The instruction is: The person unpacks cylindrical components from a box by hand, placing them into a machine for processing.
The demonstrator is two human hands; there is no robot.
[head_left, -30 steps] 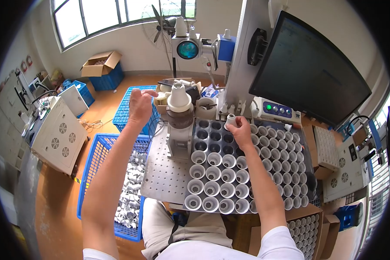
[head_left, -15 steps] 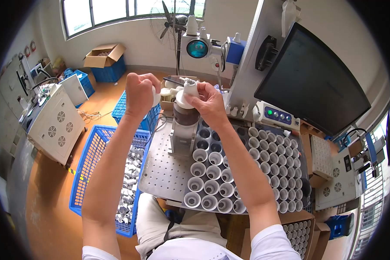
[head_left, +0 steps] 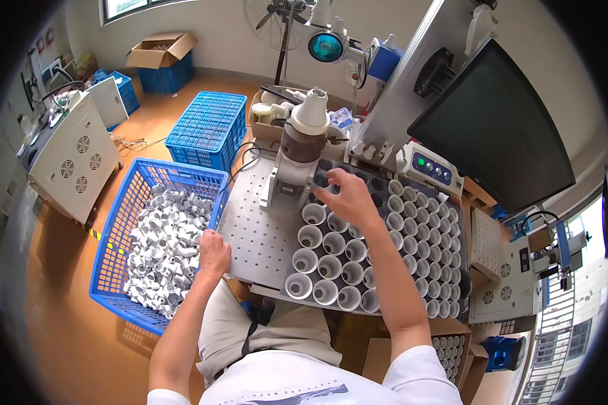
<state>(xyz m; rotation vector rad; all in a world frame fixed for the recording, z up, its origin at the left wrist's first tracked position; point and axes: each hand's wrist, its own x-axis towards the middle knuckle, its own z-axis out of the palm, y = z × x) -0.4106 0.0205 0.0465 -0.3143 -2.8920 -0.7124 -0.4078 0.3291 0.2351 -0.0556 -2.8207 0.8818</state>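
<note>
In the head view, we see that the left hand (head_left: 214, 256) has lowered to the right rim of the blue crate (head_left: 182, 167), fingers curled; we cannot tell if they hold something. The right hand (head_left: 353, 200) has left the white plastic housing (head_left: 311, 112) on the fixture (head_left: 300, 146) and hovers, fingers parted and bare, over the black tray (head_left: 380, 185).

1. Bright daylight; the window (head_left: 127, 6) at top left glows nearly white.
2. A soft shadow darkens the orange floor (head_left: 81, 287) beside the pale cabinet (head_left: 71, 145).
3. Wide-angle distortion bows the dark monitor (head_left: 496, 128); black rounds off the corners.
4. The centre looks fairly clear.
</note>
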